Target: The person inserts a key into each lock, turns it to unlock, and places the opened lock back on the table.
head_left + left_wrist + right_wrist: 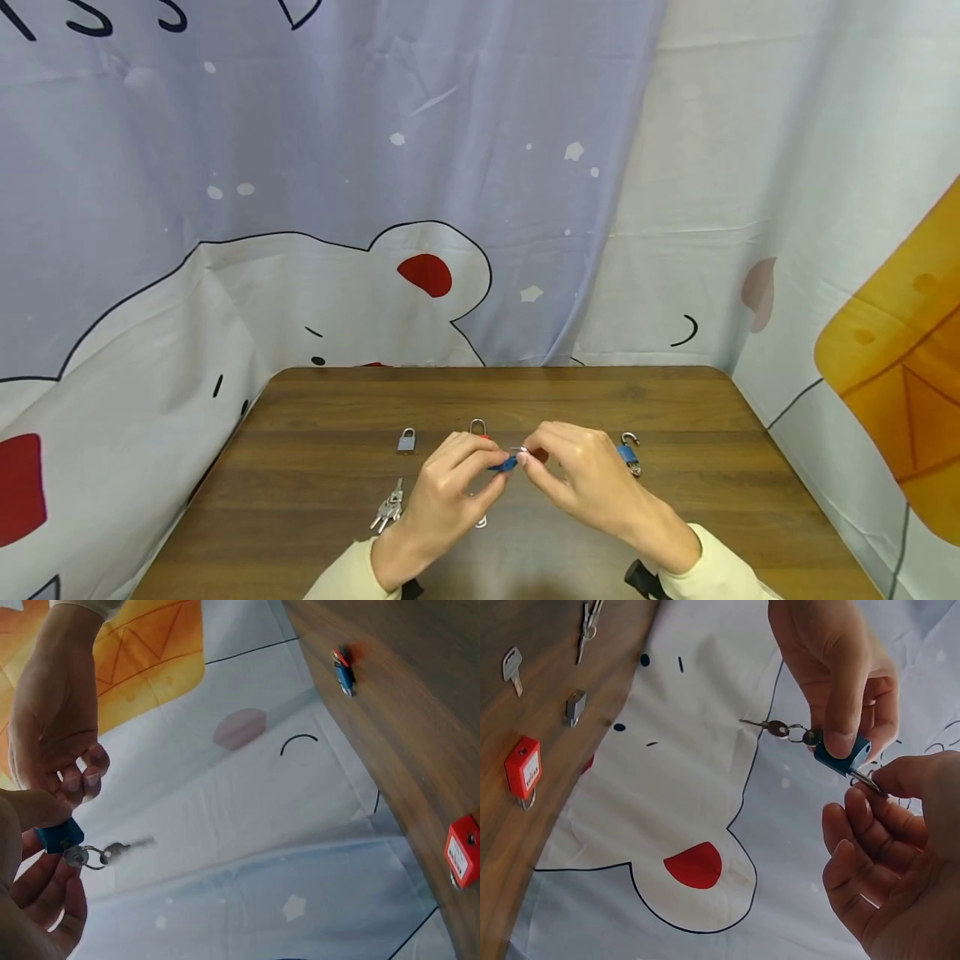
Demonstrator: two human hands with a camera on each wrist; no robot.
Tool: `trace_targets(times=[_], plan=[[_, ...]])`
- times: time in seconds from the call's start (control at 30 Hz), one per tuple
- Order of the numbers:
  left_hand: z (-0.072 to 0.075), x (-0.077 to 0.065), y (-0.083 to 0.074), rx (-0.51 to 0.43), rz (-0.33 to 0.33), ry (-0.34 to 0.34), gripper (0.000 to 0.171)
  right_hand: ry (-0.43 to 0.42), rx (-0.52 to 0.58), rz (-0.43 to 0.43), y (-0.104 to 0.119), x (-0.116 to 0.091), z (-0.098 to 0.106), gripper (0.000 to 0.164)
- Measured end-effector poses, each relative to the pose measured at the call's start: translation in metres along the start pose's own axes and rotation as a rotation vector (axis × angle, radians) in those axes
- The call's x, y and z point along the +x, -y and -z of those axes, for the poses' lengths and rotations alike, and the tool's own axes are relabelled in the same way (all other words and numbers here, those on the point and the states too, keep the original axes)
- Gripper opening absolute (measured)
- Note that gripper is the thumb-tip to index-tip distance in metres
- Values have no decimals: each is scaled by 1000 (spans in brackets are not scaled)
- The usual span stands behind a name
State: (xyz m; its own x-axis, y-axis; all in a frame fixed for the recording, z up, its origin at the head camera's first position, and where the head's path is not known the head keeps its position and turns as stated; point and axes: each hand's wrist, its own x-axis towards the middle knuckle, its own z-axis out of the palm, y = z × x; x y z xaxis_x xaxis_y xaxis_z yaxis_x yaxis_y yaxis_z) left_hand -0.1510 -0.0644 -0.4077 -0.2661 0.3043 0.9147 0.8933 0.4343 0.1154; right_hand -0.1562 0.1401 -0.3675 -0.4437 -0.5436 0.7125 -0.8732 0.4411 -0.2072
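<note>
A small blue padlock (841, 756) is held up over the table between both hands. My left hand (453, 483) grips its body between thumb and fingers. With thumb and fingertips my right hand (588, 471) pinches the metal shackle (865, 780), partly covering its end. At the opposite end of the body, a key head sits at the keyhole, and a ring links it to a second key (778, 729) that sticks out freely. Behind the hands, a red padlock (523, 766) stands on the table, mostly hidden in the head view.
A grey padlock (406, 441) and a bunch of keys (388, 507) lie left of the hands. To the right is another blue padlock (628, 454) with its shackle raised. A loose key (512, 670) lies on the wooden table (322, 400). Printed curtains (300, 150) hang behind.
</note>
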Motion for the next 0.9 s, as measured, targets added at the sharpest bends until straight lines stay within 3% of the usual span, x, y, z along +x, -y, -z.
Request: trace_targets(times=[0.1,0.23,0.33,0.53,0.77,0.9], plan=[[0,1,2,45,-90,-16,23,-6,27,-44,1,-1,0,12],[0,4,4,101,-217,-48,4,20,105,-140,2,-3,0,16],[1,7,5,152,-304,-76,13,65,188,-250,4,-4,1,19],[3,14,4,260,-433,-112,15,181,395,-454,3,-4,3,26],[4,17,4,362,-503,-121,16,335,808,-653,-7,-4,4,28],[3,16,5,357,-503,-123,16,369,954,-735,-8,-5,5,33]])
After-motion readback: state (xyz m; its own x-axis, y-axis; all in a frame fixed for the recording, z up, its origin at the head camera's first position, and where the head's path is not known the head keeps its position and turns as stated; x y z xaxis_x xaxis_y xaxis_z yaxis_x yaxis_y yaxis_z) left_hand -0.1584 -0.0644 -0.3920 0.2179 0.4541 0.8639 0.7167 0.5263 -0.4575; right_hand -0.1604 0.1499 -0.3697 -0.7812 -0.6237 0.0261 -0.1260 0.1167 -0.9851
